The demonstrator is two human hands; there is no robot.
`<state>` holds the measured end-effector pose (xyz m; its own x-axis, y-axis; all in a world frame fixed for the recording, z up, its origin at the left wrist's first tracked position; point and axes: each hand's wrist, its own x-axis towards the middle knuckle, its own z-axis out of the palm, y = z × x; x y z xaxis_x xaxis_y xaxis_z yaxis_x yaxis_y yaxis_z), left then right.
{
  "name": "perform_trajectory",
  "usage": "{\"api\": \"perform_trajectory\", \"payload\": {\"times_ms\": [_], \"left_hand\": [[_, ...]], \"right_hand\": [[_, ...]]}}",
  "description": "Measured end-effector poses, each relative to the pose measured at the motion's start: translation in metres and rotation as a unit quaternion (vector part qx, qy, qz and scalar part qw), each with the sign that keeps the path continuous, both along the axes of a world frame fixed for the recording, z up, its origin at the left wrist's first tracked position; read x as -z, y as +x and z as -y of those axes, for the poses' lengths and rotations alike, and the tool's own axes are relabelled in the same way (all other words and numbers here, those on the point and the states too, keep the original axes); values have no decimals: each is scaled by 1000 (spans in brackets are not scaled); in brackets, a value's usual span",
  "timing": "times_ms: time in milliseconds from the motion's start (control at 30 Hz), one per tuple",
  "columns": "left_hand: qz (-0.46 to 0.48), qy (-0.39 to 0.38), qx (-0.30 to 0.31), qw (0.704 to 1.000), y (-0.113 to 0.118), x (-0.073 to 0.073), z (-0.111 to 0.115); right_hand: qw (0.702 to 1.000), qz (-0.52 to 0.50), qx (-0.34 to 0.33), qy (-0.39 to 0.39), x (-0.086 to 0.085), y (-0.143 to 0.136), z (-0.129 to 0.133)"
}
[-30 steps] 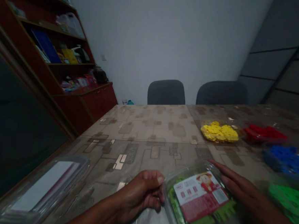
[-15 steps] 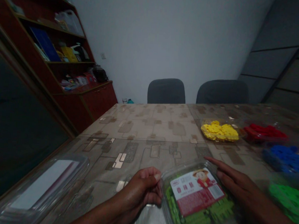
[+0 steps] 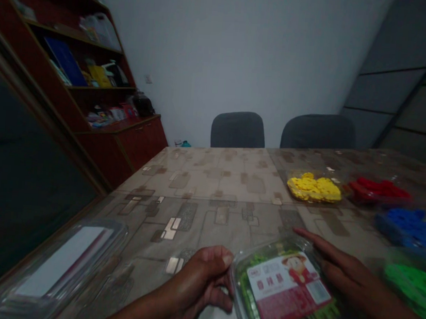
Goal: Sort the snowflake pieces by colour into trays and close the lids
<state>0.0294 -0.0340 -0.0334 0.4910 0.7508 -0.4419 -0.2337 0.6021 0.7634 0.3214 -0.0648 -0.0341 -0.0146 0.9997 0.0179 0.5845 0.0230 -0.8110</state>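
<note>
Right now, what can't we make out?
Head view:
Label on the box: fine print too blurred to read.
Box's near end: cut off by the bottom edge.
Pieces in the box: partly hidden by the label.
Bright green pieces: cut off by the right edge, partly behind the right forearm.
Chairs: seats hidden behind the table.

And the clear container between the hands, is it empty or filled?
Not empty: green pieces show through the clear container around its label; how full, cannot tell.
</note>
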Motion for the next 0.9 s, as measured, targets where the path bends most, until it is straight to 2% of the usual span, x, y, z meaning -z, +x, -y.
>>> {"api": "perform_trajectory", "payload": {"times_ms": [267,400,500,600,767,900], "left_hand": [[-15,50,-21,998,-2,3,0],[-31,91,-42,995,-1,2,2],[-20,125,-51,991,1,7,7],[-7,133,-65,989,2,16,12],[19,128,-83,988,1,26,16],[52,120,-64,989,0,26,18]], "right_hand": [[1000,15,7,15,-3,-4,-1],[1000,6,13,9,-11,-12,4],[1000,-6,17,-1,-15,-16,7],[1000,16,25,3,-10,-13,12],[997,65,34,15,11,-2,15],[993,64,30,92,12,-9,20]]}}
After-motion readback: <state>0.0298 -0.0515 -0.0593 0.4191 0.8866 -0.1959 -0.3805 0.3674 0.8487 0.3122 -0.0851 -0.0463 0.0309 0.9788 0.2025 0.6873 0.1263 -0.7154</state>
